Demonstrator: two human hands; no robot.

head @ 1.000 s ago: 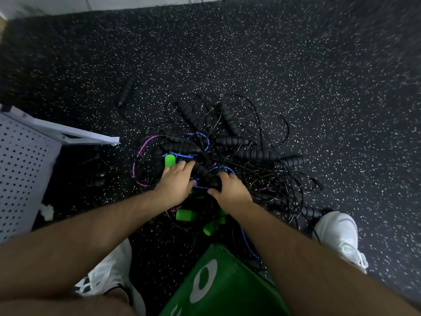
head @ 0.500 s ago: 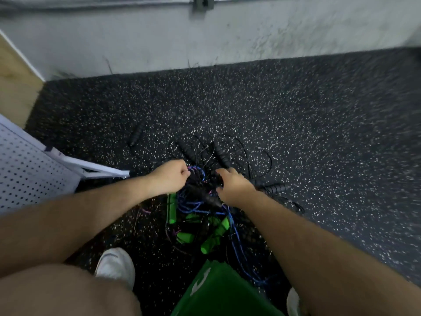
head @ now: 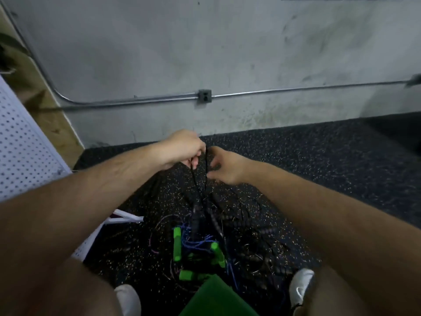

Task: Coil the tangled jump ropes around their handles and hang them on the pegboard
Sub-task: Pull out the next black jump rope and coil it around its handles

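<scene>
Speckled floor (head: 319, 156), grey wall (head: 205, 42) behind. Black cords (head: 193, 179) are being held up above the floor, pinched by left hand (head: 182, 147) fingers and gripped by curled right hand (head: 225, 165) fingers. Pile (head: 200, 245) is lying below; pegboard (head: 20, 144) at left.

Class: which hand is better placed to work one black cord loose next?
Probably the right hand: it sits beside the black cords, while the left hand pinches them up above the tangle.
</scene>
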